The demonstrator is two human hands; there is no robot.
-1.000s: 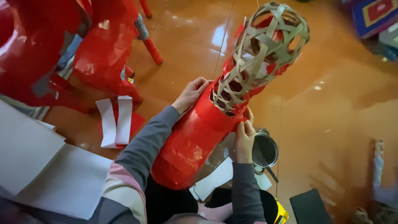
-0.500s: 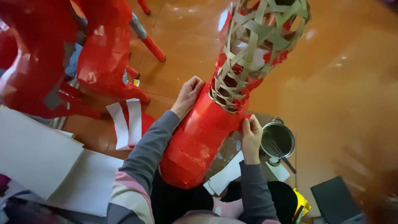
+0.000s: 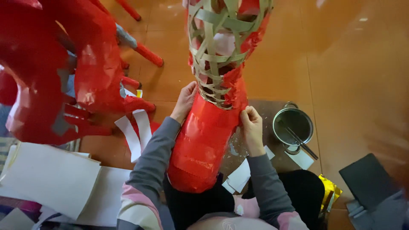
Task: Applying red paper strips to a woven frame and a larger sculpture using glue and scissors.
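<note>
A tall woven bamboo frame stands on my lap, its lower half covered in shiny red paper. Torn red paper reaches partway up the open lattice. My left hand lies flat against the left side of the frame, where red paper meets bare weave. On the right side, my right hand pinches the edge of the red paper with bent fingers. Both arms wear grey sleeves.
Large red paper-covered figures stand at the left on the orange floor. White paper strips lie beside them, white sheets at lower left. A metal pot with a brush sits right of the frame. A dark flat object lies at lower right.
The view has swung so the frame now stands upright in the middle. My right hand has shifted up along the red paper's right edge. My left hand stays on the left side.
</note>
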